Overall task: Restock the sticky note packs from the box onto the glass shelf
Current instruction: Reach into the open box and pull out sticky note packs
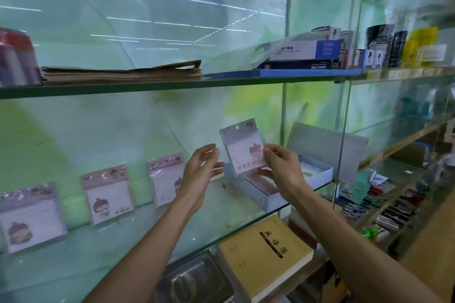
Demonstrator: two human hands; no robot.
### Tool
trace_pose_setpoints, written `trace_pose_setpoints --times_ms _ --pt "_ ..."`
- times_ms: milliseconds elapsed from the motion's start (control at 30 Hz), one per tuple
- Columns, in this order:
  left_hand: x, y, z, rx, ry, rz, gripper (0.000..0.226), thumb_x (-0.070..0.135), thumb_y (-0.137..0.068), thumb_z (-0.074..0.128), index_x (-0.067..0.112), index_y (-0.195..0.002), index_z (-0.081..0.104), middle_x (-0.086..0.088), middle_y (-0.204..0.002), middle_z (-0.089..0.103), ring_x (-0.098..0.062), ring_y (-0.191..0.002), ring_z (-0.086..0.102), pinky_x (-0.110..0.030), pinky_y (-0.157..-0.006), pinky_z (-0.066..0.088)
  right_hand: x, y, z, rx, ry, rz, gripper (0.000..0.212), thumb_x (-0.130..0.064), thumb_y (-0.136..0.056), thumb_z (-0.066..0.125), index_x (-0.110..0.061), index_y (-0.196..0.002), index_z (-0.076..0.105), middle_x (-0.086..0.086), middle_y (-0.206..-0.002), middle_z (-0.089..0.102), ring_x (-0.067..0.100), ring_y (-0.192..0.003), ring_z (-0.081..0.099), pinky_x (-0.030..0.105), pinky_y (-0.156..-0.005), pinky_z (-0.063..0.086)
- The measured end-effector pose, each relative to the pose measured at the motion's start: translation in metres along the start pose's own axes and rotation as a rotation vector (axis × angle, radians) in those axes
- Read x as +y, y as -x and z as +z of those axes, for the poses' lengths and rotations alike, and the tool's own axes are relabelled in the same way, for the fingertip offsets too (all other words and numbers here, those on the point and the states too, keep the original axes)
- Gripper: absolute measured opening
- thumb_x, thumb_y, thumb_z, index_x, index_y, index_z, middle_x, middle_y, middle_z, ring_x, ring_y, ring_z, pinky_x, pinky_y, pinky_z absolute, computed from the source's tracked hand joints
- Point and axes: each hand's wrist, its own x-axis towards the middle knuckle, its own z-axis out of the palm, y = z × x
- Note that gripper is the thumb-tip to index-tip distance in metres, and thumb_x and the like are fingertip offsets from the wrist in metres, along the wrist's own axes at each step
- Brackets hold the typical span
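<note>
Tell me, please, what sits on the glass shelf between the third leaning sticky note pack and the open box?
In the head view, the left hand fills that gap before the pale blue cardboard box; the glass shelf there looks bare.

one view only, head-mounted, wide-angle, looking forward and slightly down into the glass shelf (123,248) at close range, near enough that both forearms reach in from the bottom edge. the upper shelf (147,86) sits about eye level; edges bow and blur outward.
</note>
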Motion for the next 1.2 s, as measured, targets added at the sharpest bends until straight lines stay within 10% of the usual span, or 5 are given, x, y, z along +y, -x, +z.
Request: trace_pose_setpoints --times_ms 700,1200 --pt "0.059 0.047 -0.164 0.493 -0.066 0.149 0.007 0.022 -0.092 0.065 0.017 -0.091 0.069 -0.002 -0.079 0.069 -0.014 -0.063 0.058 -0.024 -0.052 0.045 0.03 0.059 0.144 -0.437 -0.136 0.176 0.015 -0.017 -0.095 0.056 -0.007 -0.098 0.068 0.013 -0.091 0.074 0.024 -0.078 0.069 0.033 -0.061 0.056" --pt "0.094 0.123 -0.269 0.645 -0.182 0.196 0.01 0.02 -0.09 0.068 0.014 -0.096 0.072 -0.001 -0.085 0.074 -0.014 -0.074 0.065 -0.032 -0.07 0.053 0.033 0.128 0.258 -0.716 0.106 -0.018 0.01 -0.01 -0.083 0.073 -0.005 -0.091 0.069 0.005 -0.069 0.064 0.009 -0.052 0.051 0.018 -0.051 0.044"
